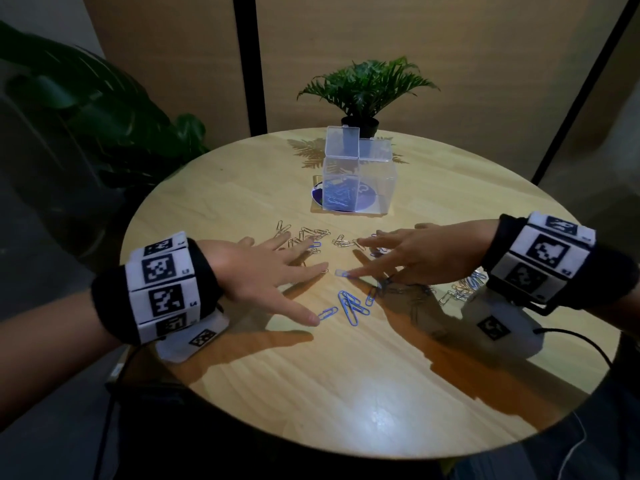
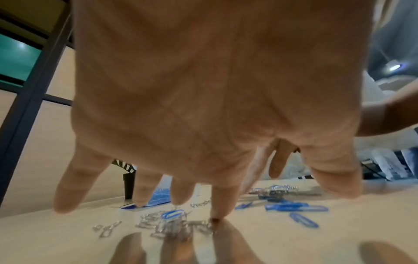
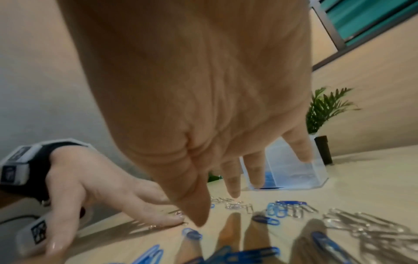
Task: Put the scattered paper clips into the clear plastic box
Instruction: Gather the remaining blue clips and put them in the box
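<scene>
A round light-wood table (image 1: 346,393) carries everything. Toward its far edge stands a clear plastic box (image 1: 360,181), its lid up and some blue clips inside, before a small potted fern (image 1: 363,91). Nearer the middle, the left hand (image 1: 256,268) and right hand (image 1: 419,254) are spread flat, fingers apart and gripping nothing, over scattered silver and blue paper clips (image 1: 351,306); more clips lie near the right edge.
</scene>
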